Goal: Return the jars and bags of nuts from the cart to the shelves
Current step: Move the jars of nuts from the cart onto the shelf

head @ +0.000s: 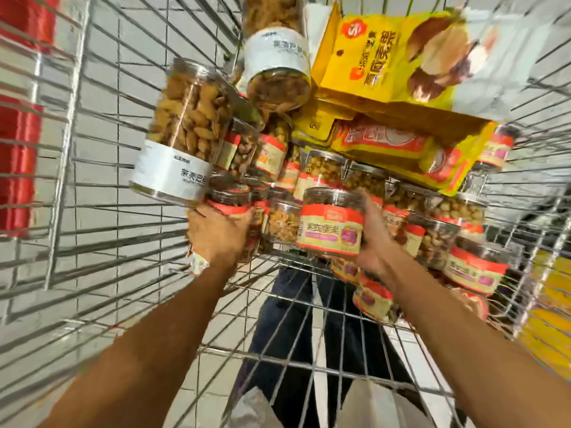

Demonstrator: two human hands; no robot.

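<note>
I look down into a wire cart point(92, 186) full of clear jars of nuts. My left hand point(216, 236) grips a red-labelled jar point(230, 202) near the cart's middle. My right hand point(375, 236) holds another red-labelled jar point(330, 223) from its right side, lifted a little above the pile. Two taller jars with white labels, one point(185, 131) at the left and one point(276, 63) behind it, lie tilted. Yellow bags of nuts point(398, 57) rest on the jars at the back right.
More red-labelled jars point(472, 267) crowd the cart's right side. The cart's wire walls rise on every side. Red shapes point(18, 162) show beyond the left wall. My legs and the tiled floor show through the wire bottom.
</note>
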